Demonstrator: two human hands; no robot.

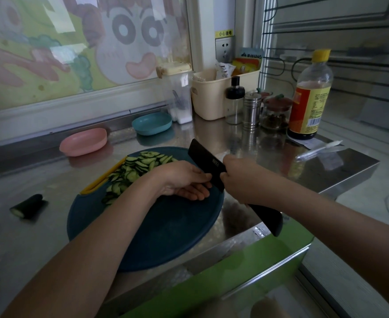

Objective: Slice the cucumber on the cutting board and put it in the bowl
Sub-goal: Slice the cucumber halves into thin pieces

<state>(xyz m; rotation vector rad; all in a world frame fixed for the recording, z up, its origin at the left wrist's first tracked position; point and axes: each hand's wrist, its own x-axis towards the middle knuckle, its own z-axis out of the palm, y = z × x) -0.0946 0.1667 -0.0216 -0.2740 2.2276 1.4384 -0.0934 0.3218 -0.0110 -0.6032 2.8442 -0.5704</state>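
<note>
Stainless steel makes up the tabletop (39,237), which runs beneath a window covered in cartoon film (85,42). On its near part lies a round dark blue cutting board (166,230) with a yellow strip on its left edge. The cucumber slices (133,168) lie in a loose overlapping band across the far left of the board, from its back rim down towards the yellow strip. A cucumber end piece (28,206) lies alone on the tabletop, well left of the board.

The left hand (182,182) rests on the board just right of the slices, its fingers stretched out with the tips at the flat of the blade. Whether anything lies under it I cannot tell. The right hand (237,180) has its grip closed round the black knife (206,165) where blade meets handle. The blade stands on edge over the board's right side, and the handle's end juts out below the wrist.

Behind the board sit a pink bowl (83,142) and, farther right, a blue bowl (151,123); the slices and both hands lie between the near edge and them. At the back right stand a clear lidded container (181,97), a beige basket (212,97) of packets, a black-topped glass bottle (234,102), a steel shaker (251,110), a red-lidded jar (276,113) and a tall sauce bottle (310,95) with a yellow cap. A pen (318,150) lies near the right corner.
</note>
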